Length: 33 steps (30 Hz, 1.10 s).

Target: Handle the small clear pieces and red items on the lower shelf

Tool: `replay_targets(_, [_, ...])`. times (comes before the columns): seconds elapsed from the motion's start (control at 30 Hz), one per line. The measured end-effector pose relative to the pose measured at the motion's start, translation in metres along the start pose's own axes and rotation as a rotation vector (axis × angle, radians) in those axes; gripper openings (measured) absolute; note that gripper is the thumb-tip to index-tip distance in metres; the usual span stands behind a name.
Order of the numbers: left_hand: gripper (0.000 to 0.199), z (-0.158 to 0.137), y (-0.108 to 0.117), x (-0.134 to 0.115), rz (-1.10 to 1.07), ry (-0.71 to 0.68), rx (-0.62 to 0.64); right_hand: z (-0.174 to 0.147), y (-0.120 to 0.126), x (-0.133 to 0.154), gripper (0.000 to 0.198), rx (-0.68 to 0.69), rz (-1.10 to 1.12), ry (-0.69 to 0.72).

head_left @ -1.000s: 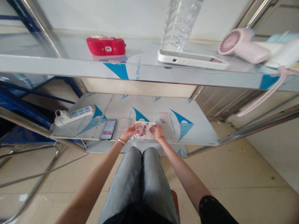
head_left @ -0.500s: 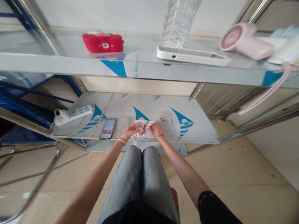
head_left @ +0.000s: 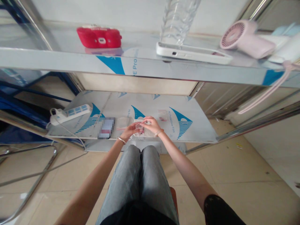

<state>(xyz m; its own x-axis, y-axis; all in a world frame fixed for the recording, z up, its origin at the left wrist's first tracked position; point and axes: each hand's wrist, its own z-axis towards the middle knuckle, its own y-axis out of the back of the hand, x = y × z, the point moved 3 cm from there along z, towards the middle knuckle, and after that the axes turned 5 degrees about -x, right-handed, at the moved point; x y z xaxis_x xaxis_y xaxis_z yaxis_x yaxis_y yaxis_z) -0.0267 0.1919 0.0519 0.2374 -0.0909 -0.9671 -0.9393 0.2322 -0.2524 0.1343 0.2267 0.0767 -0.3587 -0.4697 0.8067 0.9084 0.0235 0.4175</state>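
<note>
My left hand [head_left: 130, 129] is closed on a small clear plastic piece [head_left: 139, 126], too small to tell whether it is a bag or a container. Close beside it, the pinched fingertips of my right hand [head_left: 152, 125] meet the top of that piece. What else the right fingers hold, if anything, is hidden. Below both hands lies a white packet or tray [head_left: 147, 132] with small red and pale bits. To the left is a flat clear bag [head_left: 123, 122]; another small clear bag with red bits [head_left: 162, 116] rests on the right.
The hands work over a film-covered lower shelf [head_left: 150, 104]. A phone [head_left: 106, 128] and a white power strip [head_left: 70, 114] lie left. On the upper shelf are a red case [head_left: 99, 37], a clear bottle [head_left: 178, 23], a white phone [head_left: 192, 53] and a pink fan [head_left: 246, 39].
My right hand has lifted from the white packet and moved left to my left hand, its fingertips now at the clear piece. The left hand stays nearly in place.
</note>
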Motion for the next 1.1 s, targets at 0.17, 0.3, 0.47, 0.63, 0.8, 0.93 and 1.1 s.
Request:
replay_targets(0.17, [0.056,-0.001,0.004,0.000,0.016,-0.001,-0.026,0.004,-0.002,-0.014,0.014,-0.103,-0.018,-0.097])
replay_targets(0.3, [0.054,-0.003,0.009,-0.002,0.033,0.009,-0.067,0.007,-0.001,-0.048,0.010,-0.152,-0.179,-0.250])
replay_targets(0.47, [0.056,-0.006,0.011,-0.007,-0.002,0.024,-0.063,0.006,-0.008,-0.079,0.021,-0.006,-0.474,-0.332])
replay_targets(0.63, [0.051,-0.008,0.014,-0.010,-0.008,0.031,-0.075,0.012,-0.014,-0.084,0.027,0.118,-0.622,-0.332])
replay_targets(0.8, [0.050,-0.010,0.016,-0.011,-0.011,0.027,-0.072,0.019,-0.013,-0.092,0.028,0.186,-0.634,-0.353])
replay_targets(0.93, [0.050,-0.011,0.017,-0.011,-0.007,0.028,-0.063,0.019,-0.011,-0.097,0.023,0.165,-0.614,-0.320])
replay_targets(1.1, [0.050,-0.012,0.016,-0.013,0.016,0.032,-0.065,0.018,-0.009,-0.098,0.017,0.051,-0.574,-0.277])
